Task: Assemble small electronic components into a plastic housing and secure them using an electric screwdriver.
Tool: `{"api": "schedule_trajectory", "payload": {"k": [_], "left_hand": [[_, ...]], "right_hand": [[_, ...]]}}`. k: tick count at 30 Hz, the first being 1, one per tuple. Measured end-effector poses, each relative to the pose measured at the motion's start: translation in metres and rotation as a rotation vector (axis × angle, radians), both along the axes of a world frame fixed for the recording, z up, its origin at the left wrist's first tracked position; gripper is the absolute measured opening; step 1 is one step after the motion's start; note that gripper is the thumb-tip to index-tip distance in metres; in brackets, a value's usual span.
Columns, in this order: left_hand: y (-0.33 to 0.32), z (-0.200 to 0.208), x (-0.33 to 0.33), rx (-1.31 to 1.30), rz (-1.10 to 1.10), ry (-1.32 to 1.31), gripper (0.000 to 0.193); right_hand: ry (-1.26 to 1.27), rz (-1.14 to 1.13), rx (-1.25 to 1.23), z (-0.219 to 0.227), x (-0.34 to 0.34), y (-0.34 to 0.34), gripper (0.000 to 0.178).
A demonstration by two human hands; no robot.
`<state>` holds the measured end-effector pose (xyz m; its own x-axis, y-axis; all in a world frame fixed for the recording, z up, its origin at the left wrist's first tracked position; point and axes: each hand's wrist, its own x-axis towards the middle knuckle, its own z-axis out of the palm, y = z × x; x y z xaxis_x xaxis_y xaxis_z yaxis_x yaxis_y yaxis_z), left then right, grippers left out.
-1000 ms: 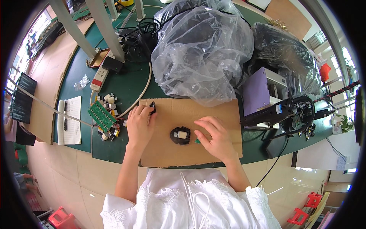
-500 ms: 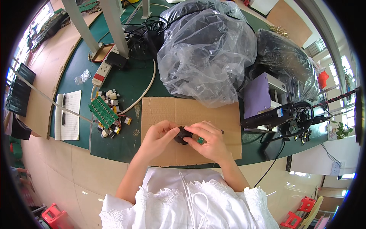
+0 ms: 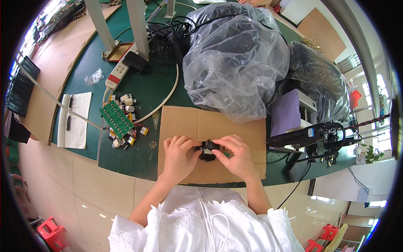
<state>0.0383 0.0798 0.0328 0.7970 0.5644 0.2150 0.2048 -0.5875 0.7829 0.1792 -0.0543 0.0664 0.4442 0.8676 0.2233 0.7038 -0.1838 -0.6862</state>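
Both forearms come in bare from the lower edge, angled inward so the hands meet in the middle. Left hand (image 3: 179,156) palm down, fingers curled, thumb and fingertips pinching toward the right. Right hand (image 3: 237,156) mirrors it, fingers bent, tips pointing left. Fingertips of the two hands nearly touching, both closed in a pinch. White sleeves end above the elbows.

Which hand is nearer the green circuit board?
Left. The left hand is on the cardboard sheet, to the right of the green circuit board. The right hand is farther right, beyond the small black part that both hands hold.
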Motion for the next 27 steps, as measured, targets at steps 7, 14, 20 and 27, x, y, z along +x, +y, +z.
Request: {"api": "schedule_trajectory", "payload": {"k": [7, 14, 20, 27], "left_hand": [[0.001, 0.001, 0.001, -0.012, -0.012, 0.005, 0.022], [0.003, 0.006, -0.002, -0.037, -0.05, 0.059, 0.029], [0.002, 0.007, -0.004, 0.0, -0.065, 0.041, 0.032], [-0.001, 0.0, -0.003, 0.031, -0.041, 0.026, 0.035]], "right_hand": [[0.072, 0.024, 0.005, -0.006, 0.002, -0.005, 0.024], [0.03, 0.101, -0.039, -0.005, -0.001, -0.001, 0.026], [-0.034, 0.09, -0.057, -0.005, -0.002, 0.001, 0.027], [0.047, 0.1, -0.119, -0.014, 0.006, 0.002, 0.025]]}}
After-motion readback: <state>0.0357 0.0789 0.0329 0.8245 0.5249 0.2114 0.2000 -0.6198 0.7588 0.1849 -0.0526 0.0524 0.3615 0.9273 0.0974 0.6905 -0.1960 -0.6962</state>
